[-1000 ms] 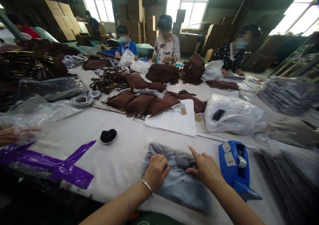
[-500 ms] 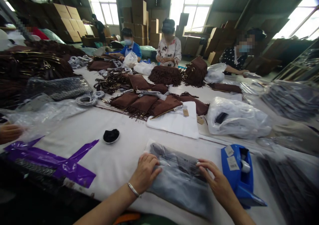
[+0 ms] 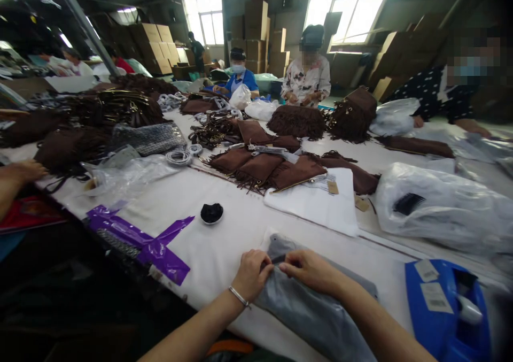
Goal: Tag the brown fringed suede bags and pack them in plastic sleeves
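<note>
A clear plastic bag (image 3: 302, 303) with something flat and grey inside lies on the white table in front of me. My left hand (image 3: 253, 272) pinches the edge of this bag near its far left corner; a silver bangle circles the wrist. Close beside it, my right hand (image 3: 302, 268) pinches the same edge, thumb and fingers together. The right forearm covers part of the bag. To the right stands a blue tape dispenser (image 3: 447, 319), apart from both hands.
A small white dish (image 3: 211, 213) holds something black. Purple tape (image 3: 160, 249) runs along the table's edge. Brown fringed bags (image 3: 260, 169) lie beyond a white sheet (image 3: 316, 207). A large plastic bag (image 3: 436, 207) sits at right. Co-workers are across the table; another person's hand (image 3: 26, 172) is at left.
My right hand has moved left from the bag's right side to join my left hand, and both now pinch its edge. The view has turned left.
</note>
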`<state>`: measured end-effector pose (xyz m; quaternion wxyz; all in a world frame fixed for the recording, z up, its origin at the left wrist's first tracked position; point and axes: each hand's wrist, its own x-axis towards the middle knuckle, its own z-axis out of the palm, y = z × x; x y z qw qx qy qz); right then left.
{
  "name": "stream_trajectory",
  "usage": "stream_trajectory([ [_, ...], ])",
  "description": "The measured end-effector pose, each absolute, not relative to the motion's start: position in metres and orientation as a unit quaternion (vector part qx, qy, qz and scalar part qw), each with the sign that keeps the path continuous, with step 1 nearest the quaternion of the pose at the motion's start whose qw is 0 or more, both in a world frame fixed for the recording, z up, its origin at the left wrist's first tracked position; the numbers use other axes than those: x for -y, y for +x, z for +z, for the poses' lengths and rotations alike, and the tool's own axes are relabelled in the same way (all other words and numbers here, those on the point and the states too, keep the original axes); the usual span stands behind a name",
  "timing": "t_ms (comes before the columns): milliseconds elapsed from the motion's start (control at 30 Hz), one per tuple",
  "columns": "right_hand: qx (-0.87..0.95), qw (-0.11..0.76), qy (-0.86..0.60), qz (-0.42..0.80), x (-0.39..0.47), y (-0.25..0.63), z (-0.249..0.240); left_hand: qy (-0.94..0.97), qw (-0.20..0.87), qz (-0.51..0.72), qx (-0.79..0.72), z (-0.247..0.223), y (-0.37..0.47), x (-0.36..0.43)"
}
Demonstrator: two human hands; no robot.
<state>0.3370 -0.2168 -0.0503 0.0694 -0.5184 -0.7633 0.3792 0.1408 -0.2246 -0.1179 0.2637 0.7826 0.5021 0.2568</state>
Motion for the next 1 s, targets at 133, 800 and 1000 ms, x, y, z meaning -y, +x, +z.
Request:
stream_trajectory([
  [133, 0.792, -0.067, -0.539, 0.278, 0.201, 0.313, -0.057, 0.778, 0.259, 0.259, -0.511, -0.123, 0.142, 0.227],
  [800, 0.768, 0.061, -0.609, 0.189, 0.227, 0.337, -0.106, 0.797, 0.188, 0.307, -0.485, -0.138, 0.135, 0.223],
  [1000, 0.658, 0.124, -0.726, 0.160, 0.222, 0.389, -0.100, 0.794, 0.056, 0.420, -0.436, -0.167, 0.111, 0.196],
])
